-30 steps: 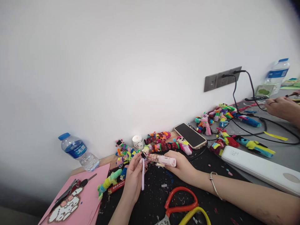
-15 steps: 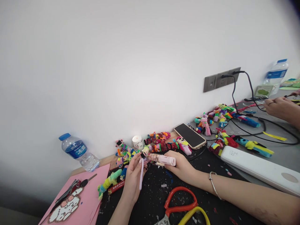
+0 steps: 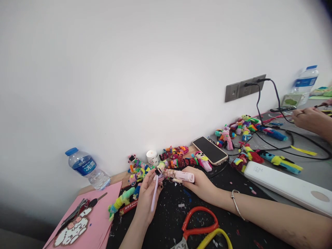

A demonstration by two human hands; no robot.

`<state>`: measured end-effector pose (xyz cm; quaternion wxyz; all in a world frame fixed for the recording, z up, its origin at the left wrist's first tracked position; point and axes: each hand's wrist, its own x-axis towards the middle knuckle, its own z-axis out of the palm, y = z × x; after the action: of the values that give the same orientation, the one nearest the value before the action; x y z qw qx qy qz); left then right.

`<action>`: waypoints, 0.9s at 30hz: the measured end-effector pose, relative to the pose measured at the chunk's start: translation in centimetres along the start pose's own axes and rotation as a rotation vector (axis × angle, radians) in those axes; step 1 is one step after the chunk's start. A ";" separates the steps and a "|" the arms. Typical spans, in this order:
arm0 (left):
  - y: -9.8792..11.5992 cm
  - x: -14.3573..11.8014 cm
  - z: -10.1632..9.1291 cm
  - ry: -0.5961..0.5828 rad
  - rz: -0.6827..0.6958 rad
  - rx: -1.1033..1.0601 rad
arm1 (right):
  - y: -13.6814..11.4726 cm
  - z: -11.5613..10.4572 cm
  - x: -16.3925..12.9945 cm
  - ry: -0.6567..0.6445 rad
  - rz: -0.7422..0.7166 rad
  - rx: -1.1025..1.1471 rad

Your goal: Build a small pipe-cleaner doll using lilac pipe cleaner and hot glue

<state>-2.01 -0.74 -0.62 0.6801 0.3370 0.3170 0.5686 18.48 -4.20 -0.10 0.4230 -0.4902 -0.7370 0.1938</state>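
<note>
My left hand [image 3: 148,188] is closed around a small pipe-cleaner figure [image 3: 161,167] with a pale yellow-green and black part showing. A lilac pipe cleaner [image 3: 155,194] hangs down from it across my fingers. My right hand [image 3: 198,181] grips a pale pink, pen-shaped tool [image 3: 178,174] with a patterned, partly clear barrel. Its tip points left at the figure; whether they touch I cannot tell. Below my hands lie scissors [image 3: 201,230] with one red and one yellow handle.
Colourful pipe-cleaner figures [image 3: 181,160] and a white jar [image 3: 152,157] stand along the wall. A phone [image 3: 210,150], a white power strip [image 3: 289,188] and cables are right. At left are a water bottle [image 3: 88,167] and pink paper [image 3: 100,221]. Another person's hand [image 3: 311,121] works far right.
The lilac pipe cleaner's loose end has swung slightly left and down. My left hand has turned a little, while my right hand and the pink tool stay almost in place.
</note>
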 end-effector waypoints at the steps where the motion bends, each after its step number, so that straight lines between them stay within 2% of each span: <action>1: 0.0 0.0 0.0 -0.003 -0.003 -0.006 | 0.0 0.0 0.0 0.002 0.001 0.002; 16: 0.1 0.2 0.0 0.018 -0.028 0.009 | 0.1 0.0 0.0 0.017 -0.005 -0.033; 27: 0.4 0.1 0.0 0.033 0.011 -0.022 | -1.0 -0.6 -0.2 -0.058 0.000 -0.336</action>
<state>-2.22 -0.61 -0.31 0.6753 0.3219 0.3200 0.5813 18.43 -4.85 0.84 0.3135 -0.5483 -0.7709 0.0822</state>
